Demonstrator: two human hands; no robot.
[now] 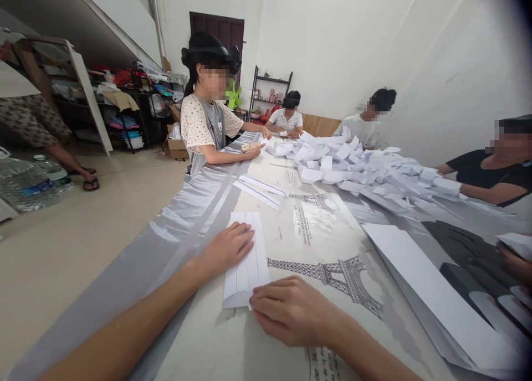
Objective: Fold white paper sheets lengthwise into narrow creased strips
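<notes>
A long white folded paper with lengthwise crease lines lies on the table in front of me. My left hand rests flat on its upper part, fingers stretched across it. At its lower right corner, my right hand has its fingers together, pinching the paper's edge. Further up the table are more white strips with dark lines.
The table has an Eiffel Tower print. A large heap of folded white papers spreads over its far right side. Large white sheets lie at the right. Several people sit or stand around; one person handles paper at the left edge.
</notes>
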